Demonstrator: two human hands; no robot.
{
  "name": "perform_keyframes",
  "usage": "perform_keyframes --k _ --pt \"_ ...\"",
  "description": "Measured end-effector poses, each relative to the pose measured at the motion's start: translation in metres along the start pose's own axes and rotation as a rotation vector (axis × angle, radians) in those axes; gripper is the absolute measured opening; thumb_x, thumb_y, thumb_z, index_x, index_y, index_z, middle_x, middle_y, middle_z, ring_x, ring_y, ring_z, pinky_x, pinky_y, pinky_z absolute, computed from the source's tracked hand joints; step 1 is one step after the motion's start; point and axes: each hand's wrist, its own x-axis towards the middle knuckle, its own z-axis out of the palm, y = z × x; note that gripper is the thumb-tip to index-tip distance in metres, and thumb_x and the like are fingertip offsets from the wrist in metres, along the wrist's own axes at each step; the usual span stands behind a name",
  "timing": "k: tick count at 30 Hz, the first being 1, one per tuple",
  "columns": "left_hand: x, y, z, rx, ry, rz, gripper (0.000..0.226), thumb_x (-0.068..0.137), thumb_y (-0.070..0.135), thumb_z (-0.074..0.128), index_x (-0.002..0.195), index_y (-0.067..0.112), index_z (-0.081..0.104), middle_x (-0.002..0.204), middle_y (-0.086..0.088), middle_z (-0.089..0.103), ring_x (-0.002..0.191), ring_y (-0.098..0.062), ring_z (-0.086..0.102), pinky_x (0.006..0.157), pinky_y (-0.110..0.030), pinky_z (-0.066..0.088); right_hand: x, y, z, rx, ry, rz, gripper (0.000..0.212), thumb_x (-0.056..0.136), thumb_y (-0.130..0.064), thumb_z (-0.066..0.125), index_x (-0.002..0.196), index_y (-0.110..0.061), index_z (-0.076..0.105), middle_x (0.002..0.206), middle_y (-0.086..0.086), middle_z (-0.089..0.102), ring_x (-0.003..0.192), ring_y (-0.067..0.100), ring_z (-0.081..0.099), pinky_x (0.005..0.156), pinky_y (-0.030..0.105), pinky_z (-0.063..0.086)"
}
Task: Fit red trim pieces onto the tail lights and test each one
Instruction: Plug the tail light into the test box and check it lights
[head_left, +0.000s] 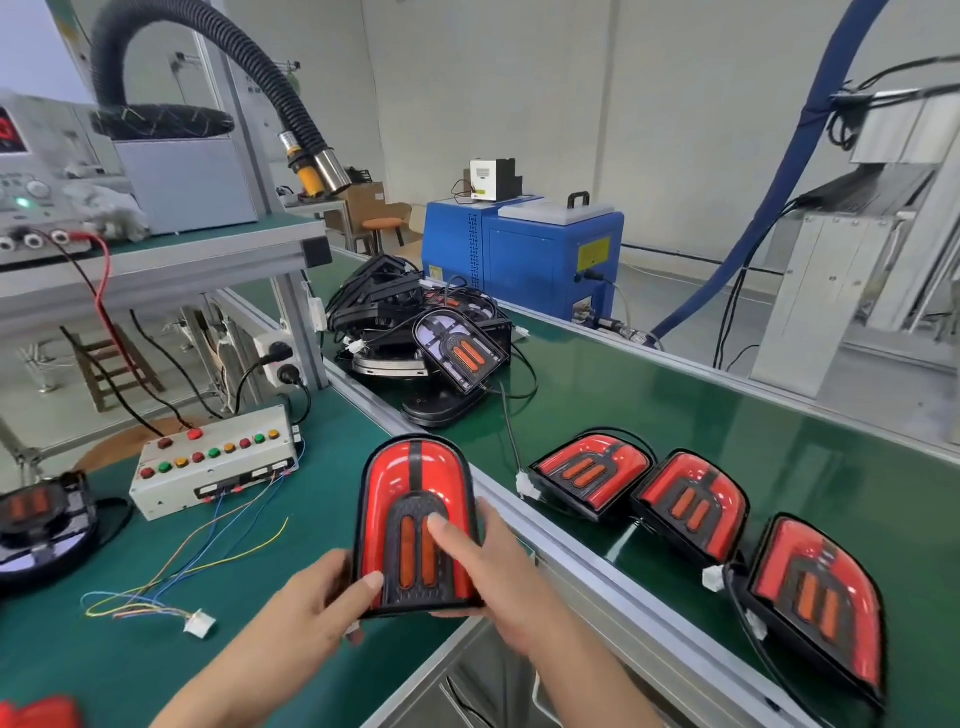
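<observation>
Trim seating in hand, I judge: my left hand (317, 603) and right hand (498, 566) are both clamped on the arch-shaped tail light with red trim and black centre (413, 519), held over the green mat by the aluminium conveyor rail (571, 551), right thumb pressing its face. Next I expect testing: reach its lead to the white wire plug (200, 622) below the grey button box (213, 462). Three finished red lights (691, 499) crowd the belt on the right; open mat lies left.
</observation>
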Motion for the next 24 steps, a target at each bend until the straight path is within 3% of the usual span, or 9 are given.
perform_keyframes --k 3,7,10,12,15,18,20,22,24 --pt "0.006 0.008 0.001 -0.021 0.017 0.043 0.019 0.098 0.039 0.059 0.094 0.023 0.069 0.069 -0.002 0.068 0.062 -0.007 0.057 0.061 -0.024 0.046 -0.004 -0.002 -0.007 -0.010 -0.029 -0.024 0.050 0.086 -0.051 0.075 0.128 -0.026 0.061 0.114 0.002 0.077 0.102 0.022 0.076 0.080 0.042 0.063" --pt "0.022 0.031 0.004 -0.014 0.158 0.134 0.021 0.093 0.049 0.062 0.096 0.032 0.073 0.067 0.011 0.068 0.055 -0.001 0.053 0.054 -0.014 0.041 -0.006 -0.008 -0.018 0.233 0.060 0.011 0.042 0.091 -0.036 0.072 0.129 -0.021 0.060 0.114 0.006 0.078 0.103 0.026 0.076 0.076 0.040 0.063" --pt "0.032 0.043 0.013 -0.149 0.341 0.141 0.025 0.095 0.049 0.058 0.114 0.035 0.067 0.104 0.018 0.071 0.090 0.000 0.069 0.083 -0.023 0.050 0.002 -0.029 -0.035 0.370 0.261 -0.026 0.037 0.091 -0.031 0.072 0.124 -0.016 0.064 0.107 0.009 0.079 0.097 0.028 0.077 0.071 0.041 0.063" --pt "0.031 0.045 0.022 -0.179 0.430 0.165 0.020 0.096 0.047 0.057 0.112 0.038 0.065 0.113 0.018 0.067 0.103 0.003 0.064 0.083 -0.015 0.045 0.008 -0.052 -0.056 0.480 0.400 -0.043 0.031 0.093 -0.024 0.072 0.119 -0.009 0.063 0.102 0.015 0.079 0.088 0.033 0.078 0.064 0.039 0.063" --pt "0.024 0.039 0.038 -0.191 0.408 0.210 0.020 0.095 0.046 0.057 0.108 0.036 0.069 0.111 0.026 0.065 0.107 0.012 0.058 0.077 -0.001 0.041 0.019 -0.084 -0.096 0.529 0.569 0.004 0.032 0.093 -0.022 0.072 0.116 -0.004 0.059 0.114 0.022 0.071 0.086 0.035 0.077 0.062 0.042 0.064" --pt "0.017 0.030 0.052 -0.242 0.358 0.231 0.023 0.091 0.046 0.056 0.098 0.032 0.073 0.107 0.029 0.066 0.106 0.006 0.061 0.077 -0.001 0.043 0.033 -0.099 -0.129 0.524 0.674 0.076 0.033 0.096 -0.022 0.071 0.123 -0.009 0.058 0.134 0.020 0.058 0.108 0.038 0.067 0.062 0.048 0.063" --pt "0.015 0.023 0.060 -0.242 0.347 0.233 0.015 0.095 0.035 0.060 0.094 0.032 0.075 0.107 0.029 0.067 0.108 0.005 0.062 0.082 -0.003 0.044 0.039 -0.099 -0.138 0.475 0.718 0.118 0.036 0.098 -0.020 0.068 0.131 -0.011 0.056 0.142 0.018 0.054 0.115 0.039 0.062 0.060 0.049 0.060" --pt "0.012 0.018 0.066 -0.229 0.341 0.243 0.016 0.097 0.026 0.062 0.092 0.032 0.076 0.106 0.028 0.068 0.109 0.003 0.062 0.085 -0.005 0.045 0.042 -0.095 -0.142 0.386 0.711 0.159 0.030 0.099 -0.017 0.066 0.127 -0.011 0.056 0.140 0.018 0.054 0.113 0.037 0.062 0.060 0.050 0.057" --pt "0.009 0.015 0.070 -0.231 0.339 0.258 0.018 0.097 0.022 0.063 0.090 0.032 0.077 0.105 0.024 0.069 0.109 0.001 0.063 0.086 -0.007 0.046 0.043 -0.089 -0.144 0.300 0.674 0.192 0.013 0.100 -0.016 0.064 0.109 -0.011 0.057 0.126 0.020 0.059 0.098 0.033 0.065 0.057 0.048 0.055"
